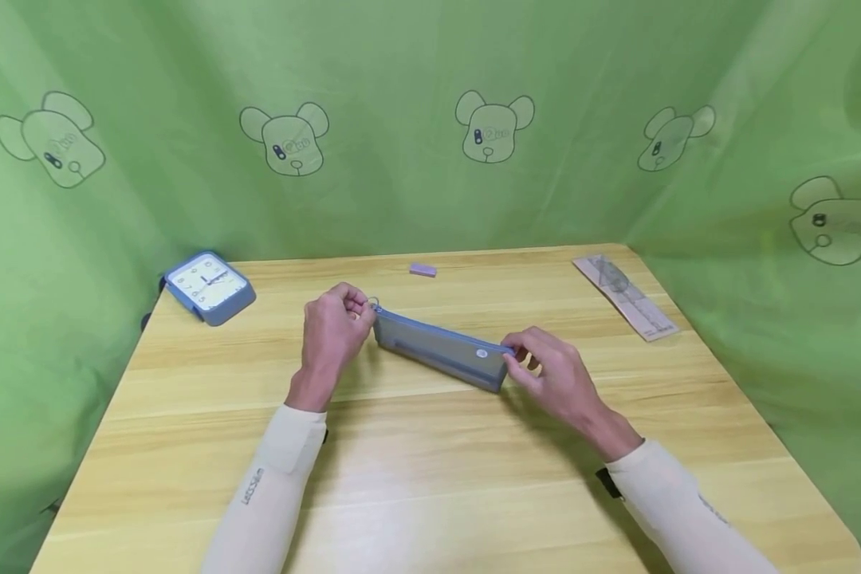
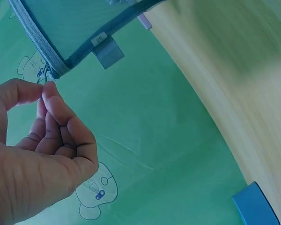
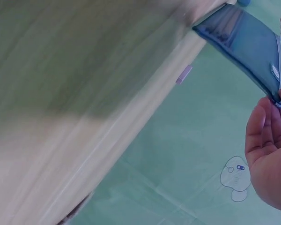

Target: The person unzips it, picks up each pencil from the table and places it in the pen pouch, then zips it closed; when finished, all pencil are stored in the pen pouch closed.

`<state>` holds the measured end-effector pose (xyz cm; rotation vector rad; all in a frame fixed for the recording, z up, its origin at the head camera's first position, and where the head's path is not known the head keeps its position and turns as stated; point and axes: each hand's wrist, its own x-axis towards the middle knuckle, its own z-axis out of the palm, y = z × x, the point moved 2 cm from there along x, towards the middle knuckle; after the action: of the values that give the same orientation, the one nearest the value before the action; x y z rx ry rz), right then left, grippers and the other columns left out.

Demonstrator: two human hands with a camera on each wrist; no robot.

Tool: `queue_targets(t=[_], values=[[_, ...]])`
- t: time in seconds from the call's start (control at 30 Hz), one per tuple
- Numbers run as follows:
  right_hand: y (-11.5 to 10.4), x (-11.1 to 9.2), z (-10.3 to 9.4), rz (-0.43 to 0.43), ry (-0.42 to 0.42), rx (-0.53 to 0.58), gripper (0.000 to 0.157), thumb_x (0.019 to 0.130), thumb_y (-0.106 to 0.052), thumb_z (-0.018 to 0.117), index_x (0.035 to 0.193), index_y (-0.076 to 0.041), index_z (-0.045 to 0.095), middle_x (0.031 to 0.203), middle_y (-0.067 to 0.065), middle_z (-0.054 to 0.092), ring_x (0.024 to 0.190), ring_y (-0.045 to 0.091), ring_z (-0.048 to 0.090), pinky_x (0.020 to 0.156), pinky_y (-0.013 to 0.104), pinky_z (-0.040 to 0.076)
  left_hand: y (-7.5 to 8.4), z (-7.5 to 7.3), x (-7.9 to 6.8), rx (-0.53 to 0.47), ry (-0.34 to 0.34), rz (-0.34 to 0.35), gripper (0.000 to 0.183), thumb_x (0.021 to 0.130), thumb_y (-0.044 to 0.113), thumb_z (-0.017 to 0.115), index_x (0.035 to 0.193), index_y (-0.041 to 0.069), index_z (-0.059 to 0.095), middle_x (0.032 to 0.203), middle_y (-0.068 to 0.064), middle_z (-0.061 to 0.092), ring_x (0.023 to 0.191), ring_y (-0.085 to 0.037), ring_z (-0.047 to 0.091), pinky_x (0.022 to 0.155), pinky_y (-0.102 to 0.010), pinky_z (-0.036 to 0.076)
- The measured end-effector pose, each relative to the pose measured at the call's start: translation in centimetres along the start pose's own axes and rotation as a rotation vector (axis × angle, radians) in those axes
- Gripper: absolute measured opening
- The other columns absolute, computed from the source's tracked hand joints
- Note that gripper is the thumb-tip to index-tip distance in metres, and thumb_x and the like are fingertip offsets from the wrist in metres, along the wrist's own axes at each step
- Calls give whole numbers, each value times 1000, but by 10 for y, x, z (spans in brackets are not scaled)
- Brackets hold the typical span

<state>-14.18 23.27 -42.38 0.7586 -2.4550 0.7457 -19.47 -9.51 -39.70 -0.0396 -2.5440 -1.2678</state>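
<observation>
A blue-grey mesh zip pencil case (image 1: 438, 348) is held up between both hands near the middle of the table, its zip edge on top. My left hand (image 1: 335, 327) pinches the ring of the zip pull at the case's left end, thumb against forefinger, as the left wrist view of the hand (image 2: 47, 136) also shows. At the other end, my right hand (image 1: 548, 371) pinches the top corner between thumb and fingers. In the right wrist view the case (image 3: 243, 44) has dark, long shapes visible through its side. The zip looks closed along its length.
On the wooden table (image 1: 402, 494) a blue clock (image 1: 211, 288) stands at the back left. A small purple eraser (image 1: 423, 270) lies near the back edge. A pack of clear rulers (image 1: 626, 296) lies at the back right. Green curtains (image 1: 402, 199) surround the table.
</observation>
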Motion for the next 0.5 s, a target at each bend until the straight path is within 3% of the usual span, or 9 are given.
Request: queue_targets(t=[0.23,0.37,0.5], values=[[-23,-7,1,-227,42,-85,14,87,-2,79,101,-2,76,90,7,73,75,20,71,63,30,64,0,3,1,-39,-35,-18,10,98,8,73,105,1,76,98,-14,80,87,-27,77,80,-38,67],[-49,-12,5,-342,40,-161,13,90,-9,77,101,-3,79,89,6,73,72,15,70,64,25,63,-1,0,1,-30,-77,-34,16,99,9,72,113,2,75,102,-14,80,91,-27,78,80,-38,67],[-81,-15,16,-415,-3,-200,18,87,-14,82,102,-3,81,87,5,73,69,11,68,62,18,60,-3,-8,2,40,-104,-65,24,99,10,70,122,6,74,108,-11,81,95,-27,78,78,-41,65]])
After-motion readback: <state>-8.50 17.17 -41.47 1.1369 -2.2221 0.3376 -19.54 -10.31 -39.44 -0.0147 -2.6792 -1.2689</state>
